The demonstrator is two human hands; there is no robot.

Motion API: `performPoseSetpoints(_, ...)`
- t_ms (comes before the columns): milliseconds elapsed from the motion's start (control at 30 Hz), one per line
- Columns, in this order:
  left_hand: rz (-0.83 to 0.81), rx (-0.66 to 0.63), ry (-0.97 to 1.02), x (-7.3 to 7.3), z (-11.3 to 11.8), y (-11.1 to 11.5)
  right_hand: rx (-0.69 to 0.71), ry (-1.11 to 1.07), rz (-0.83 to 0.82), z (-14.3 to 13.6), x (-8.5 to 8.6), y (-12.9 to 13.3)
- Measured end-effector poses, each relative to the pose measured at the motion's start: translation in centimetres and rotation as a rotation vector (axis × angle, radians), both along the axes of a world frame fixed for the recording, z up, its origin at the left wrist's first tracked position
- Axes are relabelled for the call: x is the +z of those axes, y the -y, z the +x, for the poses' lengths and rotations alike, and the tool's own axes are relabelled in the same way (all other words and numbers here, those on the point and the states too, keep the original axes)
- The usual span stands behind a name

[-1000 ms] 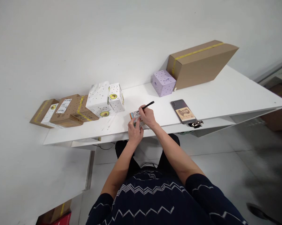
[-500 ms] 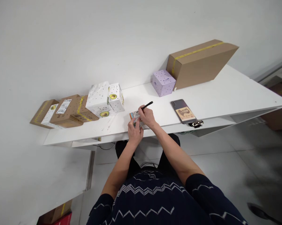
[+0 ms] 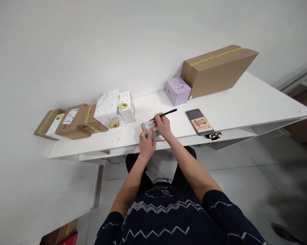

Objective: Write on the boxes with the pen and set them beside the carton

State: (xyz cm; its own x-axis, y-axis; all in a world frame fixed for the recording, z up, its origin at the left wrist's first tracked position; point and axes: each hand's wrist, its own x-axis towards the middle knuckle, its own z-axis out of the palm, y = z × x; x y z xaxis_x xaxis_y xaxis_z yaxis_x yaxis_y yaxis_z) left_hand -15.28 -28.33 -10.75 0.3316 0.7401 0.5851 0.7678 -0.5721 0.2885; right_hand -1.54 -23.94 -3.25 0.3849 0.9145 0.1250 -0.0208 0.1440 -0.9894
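Note:
A small flat box with printed labels and an orange edge (image 3: 148, 125) lies on the white desk (image 3: 166, 117) near its front edge. My left hand (image 3: 147, 144) holds its near left side, thumb and fingers on the box. My right hand (image 3: 163, 125) grips a black pen (image 3: 170, 112) above the right part of the box. The pen lies at a low slant, one end pointing to the upper right and its thin end over the box's far edge. My right hand hides part of the box.
A phone (image 3: 199, 121) and a shiny metal object (image 3: 214, 135) are right of my hands. Behind stand a purple box (image 3: 178, 91) and a large cardboard box (image 3: 220, 73). White avocado-print boxes (image 3: 107, 107) and brown boxes (image 3: 73, 122) line the left side.
My right hand has shifted slightly right, and the pen has tipped to a flatter slant, showing more of the box. My left hand stays in place on the box.

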Motion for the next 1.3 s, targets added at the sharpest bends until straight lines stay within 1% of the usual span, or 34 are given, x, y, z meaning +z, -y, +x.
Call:
performPoseSetpoints(67, 0.010, -0.005, -0.008, 0.0, -0.1, 0.0, -0.046, -0.167, -0.003, 0.7, 0.2, 0.0)
performPoseSetpoints(100, 0.015, -0.007, -0.013, 0.1, -0.1, 0.0, -0.073, -0.216, 0.006, 1.2, 0.3, 0.0)
performPoseSetpoints(167, 0.020, -0.011, -0.025, 0.2, -0.1, 0.0, -0.127, -0.220, 0.004, 2.6, 0.2, 0.1)
performPoseSetpoints(200, 0.021, -0.010, -0.029, 0.3, -0.1, 0.1, -0.143, -0.166, -0.030, 3.4, 0.0, 0.2)
performPoseSetpoints(267, 0.022, -0.007, -0.032, 0.5, 0.0, 0.1, -0.118, 0.058, -0.184, 5.0, -0.7, 0.4)
performPoseSetpoints(333, 0.029, -0.001, -0.029, 0.5, 0.0, 0.2, -0.032, 0.387, -0.378, 6.1, -1.6, 0.6)
performPoseSetpoints(400, 0.033, 0.002, -0.023, 0.5, 0.1, 0.2, 0.061, 0.693, -0.522, 6.4, -2.5, 0.8)
performPoseSetpoints(467, 0.026, 0.005, -0.021, 0.5, 0.1, 0.2, 0.118, 0.887, -0.606, 6.1, -3.2, 1.0)
performPoseSetpoints(533, 0.013, 0.004, -0.022, 0.4, 0.0, 0.2, 0.147, 0.974, -0.658, 5.5, -3.5, 1.1)
performPoseSetpoints(667, 0.021, -0.007, -0.029, 0.5, -0.1, 0.1, 0.143, 1.024, -0.676, 4.8, -3.7, 1.3)
performPoseSetpoints(733, 0.028, -0.007, -0.028, 0.6, -0.1, 0.1, 0.129, 1.019, -0.673, 5.0, -3.5, 1.6)
performPoseSetpoints(800, 0.024, -0.005, -0.020, 0.7, -0.1, 0.1, 0.070, 1.015, -0.657, 5.7, -3.3, 2.2)
performPoseSetpoints(867, 0.020, -0.008, -0.011, 0.7, 0.0, 0.1, -0.059, 1.049, -0.624, 7.0, -3.0, 2.8)
performPoseSetpoints(933, 0.025, -0.010, -0.011, 0.7, 0.0, 0.1, -0.253, 1.091, -0.616, 8.9, -2.9, 3.4)
performPoseSetpoints(1000, 0.039, -0.008, -0.017, 0.7, 0.0, 0.1, -0.425, 1.090, -0.672, 11.0, -3.1, 3.6)
performPoseSetpoints(1033, 0.047, -0.006, -0.020, 0.6, 0.1, 0.1, -0.471, 1.067, -0.726, 12.0, -3.4, 3.7)
performPoseSetpoints(1067, 0.053, -0.005, -0.023, 0.6, 0.1, 0.2, -0.485, 1.037, -0.782, 12.9, -3.6, 3.6)
performPoseSetpoints(1133, 0.059, -0.006, -0.027, 0.7, 0.1, 0.2, -0.439, 0.991, -0.862, 14.3, -4.1, 3.6)
performPoseSetpoints(1167, 0.058, -0.007, -0.028, 0.7, 0.1, 0.2, -0.408, 0.983, -0.876, 14.7, -4.3, 3.5)
performPoseSetpoints(1233, 0.051, -0.008, -0.028, 0.8, 0.0, 0.3, -0.374, 0.997, -0.860, 14.9, -4.5, 3.5)
performPoseSetpoints(1300, 0.041, -0.006, -0.034, 0.9, 0.0, 0.3, -0.375, 1.016, -0.836, 14.7, -4.3, 3.7)
